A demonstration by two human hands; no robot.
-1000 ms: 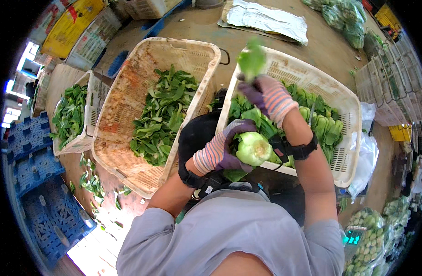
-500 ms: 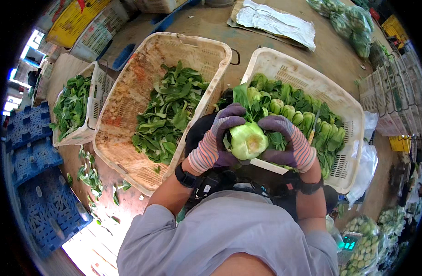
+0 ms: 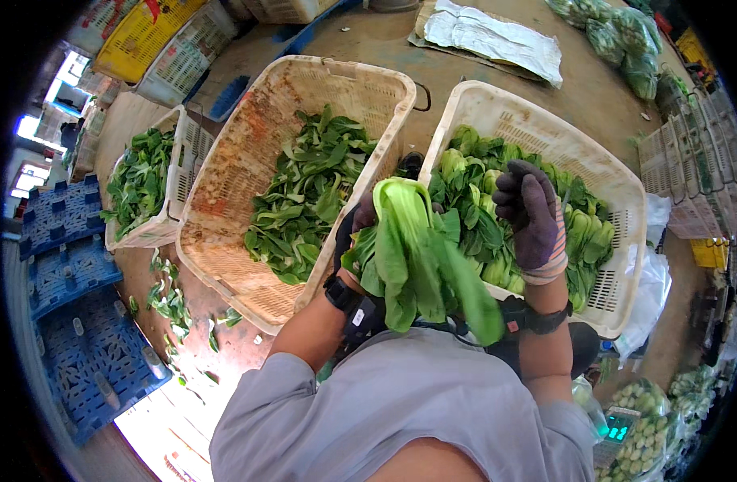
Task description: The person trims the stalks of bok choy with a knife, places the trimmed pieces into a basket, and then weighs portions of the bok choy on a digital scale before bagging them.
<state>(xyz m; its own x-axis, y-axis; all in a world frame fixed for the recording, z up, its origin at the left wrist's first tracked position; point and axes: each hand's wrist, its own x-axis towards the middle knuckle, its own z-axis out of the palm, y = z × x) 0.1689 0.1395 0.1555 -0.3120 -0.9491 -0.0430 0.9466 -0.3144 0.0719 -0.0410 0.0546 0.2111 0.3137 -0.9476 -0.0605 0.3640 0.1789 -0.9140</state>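
Observation:
A head of bok choy [image 3: 405, 241] hangs in front of me, its pale stalk end up and its broad leaves drooping toward my lap. Behind it, my left hand [image 3: 364, 215] is closed on the stalk end; the leaves hide most of that hand. My right hand [image 3: 533, 221], in a purple glove with a striped cuff, is raised over the right crate [image 3: 537, 124]. Its fingers are loosely bent and apart, with nothing visible in them. Rows of trimmed bok choy [image 3: 585, 233] lie in that crate below it.
Loose green leaves [image 3: 312, 193] lie in the stained left crate [image 3: 216, 225]. A smaller crate [image 3: 176, 173] of leaves stands farther left, near blue pallets [image 3: 79, 353]. Fallen leaves [image 3: 169, 301] litter the floor. At lower right are a lit digital display [image 3: 618, 428] and bagged vegetables [image 3: 642, 402].
The bok choy has turned from base toward me to leaves hanging down, and shifted slightly left. My right hand has let go and moved right and up. A knife seen earlier in the right crate is hidden.

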